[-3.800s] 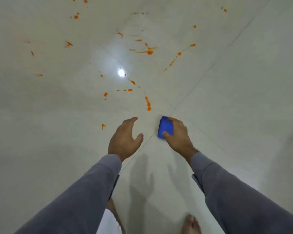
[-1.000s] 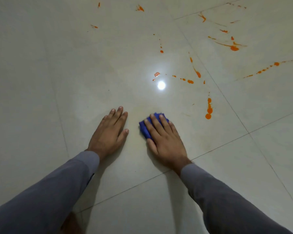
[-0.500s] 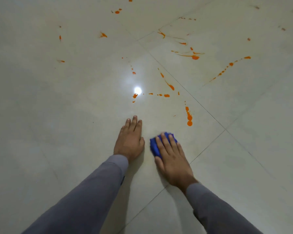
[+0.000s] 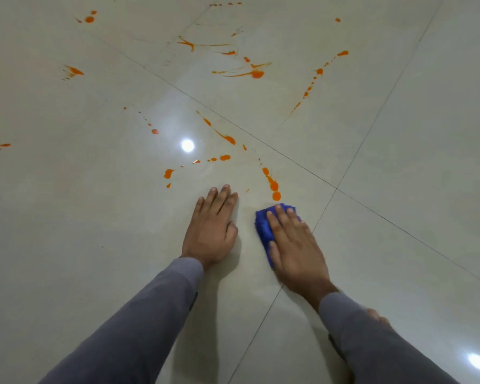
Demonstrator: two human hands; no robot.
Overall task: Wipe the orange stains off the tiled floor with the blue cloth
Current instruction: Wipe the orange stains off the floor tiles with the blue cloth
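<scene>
Right hand laid flat on the blue cloth, fingers straight and close together, palm pressing the cloth against the tiled floor. Cloth bunched beneath the fingers and palm, showing past the fingertips and along the thumb side; the rest hidden under the hand. Cloth placed just left of a grout line running toward the viewer, on the same tile as the left hand.

Left hand flat on the bare floor just beside the cloth, apart from it, fingers straight and together, thumb tucked against the palm edge, holding nothing.

Orange stains noted directly ahead of the cloth: a short trail of blobs, the nearest just beyond the cloth's far edge, whether touching it could not be told. Further spots ahead of the left hand, untouched. More streaks and drops scattered across the far tiles, well apart from both hands.

Grey sleeves seen on both forearms. Bright lamp reflection on the glossy tile among the nearer stains; a second one at lower right.
</scene>
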